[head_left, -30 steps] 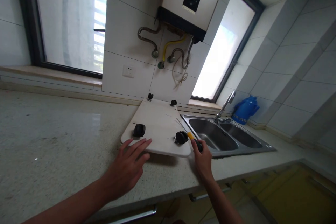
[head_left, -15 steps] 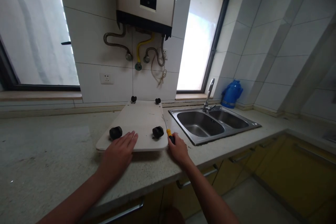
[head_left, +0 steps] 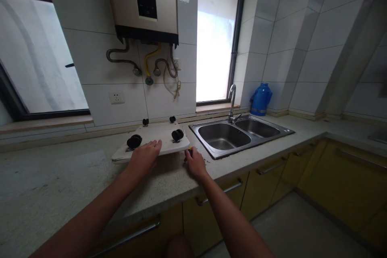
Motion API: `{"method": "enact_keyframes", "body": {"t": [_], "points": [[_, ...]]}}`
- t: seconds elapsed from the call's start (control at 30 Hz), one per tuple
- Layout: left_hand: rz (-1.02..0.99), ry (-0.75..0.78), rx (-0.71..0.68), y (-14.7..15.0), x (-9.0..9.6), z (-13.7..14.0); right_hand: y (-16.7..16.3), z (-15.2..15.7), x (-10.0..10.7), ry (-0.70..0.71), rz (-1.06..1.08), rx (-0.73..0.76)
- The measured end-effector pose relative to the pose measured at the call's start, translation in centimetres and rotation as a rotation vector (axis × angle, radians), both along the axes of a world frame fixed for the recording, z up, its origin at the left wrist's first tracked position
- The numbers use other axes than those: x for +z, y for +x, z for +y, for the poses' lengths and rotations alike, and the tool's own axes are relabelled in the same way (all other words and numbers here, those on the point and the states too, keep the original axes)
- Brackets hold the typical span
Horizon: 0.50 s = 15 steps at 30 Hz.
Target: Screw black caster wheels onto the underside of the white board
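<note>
A white board (head_left: 159,132) with black casters on its upper face lies on the counter, its near edge raised and its right front corner higher than the left. My left hand (head_left: 145,154) grips the near edge between the two front casters, fingers on top; the thumb is hidden. The left front caster (head_left: 134,141) is just beyond its knuckles. In my right hand (head_left: 196,163) is a screwdriver (head_left: 190,151) with a yellow and black handle, held by the board's right front corner. Its thin shaft points away, mostly behind the board. The right front caster (head_left: 177,134) is near it.
A double steel sink (head_left: 216,155) with a faucet (head_left: 232,100) is set into the counter (head_left: 69,177) on the right. Behind it stands a blue thermos (head_left: 261,100). A water heater (head_left: 145,4) with pipes hangs on the tiled wall. Yellow cabinets (head_left: 208,217) run below.
The board's near edge has come up off the counter and tilted, with my left hand on it. My right hand and the screwdriver have shifted slightly lower beside the corner. The view has turned right.
</note>
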<state>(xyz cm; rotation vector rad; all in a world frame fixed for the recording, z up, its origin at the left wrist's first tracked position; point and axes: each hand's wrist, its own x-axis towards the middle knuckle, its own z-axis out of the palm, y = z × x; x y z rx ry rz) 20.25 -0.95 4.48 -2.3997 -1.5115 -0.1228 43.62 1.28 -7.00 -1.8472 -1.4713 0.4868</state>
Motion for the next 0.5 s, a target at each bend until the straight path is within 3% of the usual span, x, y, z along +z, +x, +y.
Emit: {"method": "enact_keyframes", "body": {"t": [0.5], "points": [[0.091,-0.028,0.083,1.8,4.9,-1.4,0.3,-0.4,0.4,0.012,0.124,-0.035]]}}
